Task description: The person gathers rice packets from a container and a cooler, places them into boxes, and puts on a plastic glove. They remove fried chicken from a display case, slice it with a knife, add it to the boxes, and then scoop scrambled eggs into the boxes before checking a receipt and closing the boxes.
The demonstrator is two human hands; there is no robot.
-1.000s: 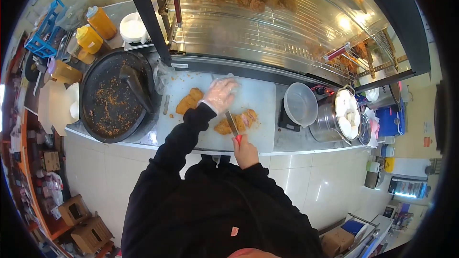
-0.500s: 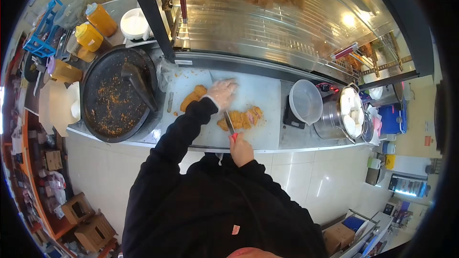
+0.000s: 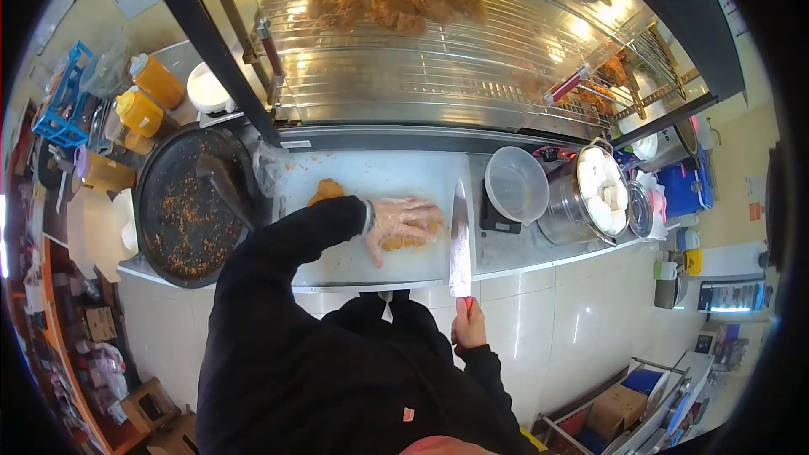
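Note:
My left hand, in a clear plastic glove, lies with spread fingers over a sliced piece of breaded fried chicken on the white cutting board. The hand covers much of the slices. In my right hand is the red handle of a large knife. Its long blade points away from me over the board's right end, apart from the chicken, with wet-looking smears on it. Another fried piece rests left of my hand, partly behind my sleeve.
A black round pan with crumbs and a dark tool stands left. Right are a clear bowl on a black scale and a metal pot with white contents. A glass warming cabinet holding fried chicken rises behind the board.
The knife has left the chicken and swung right. My left hand has moved from above the slices down onto them, its fingers spreading. The view has shifted slightly.

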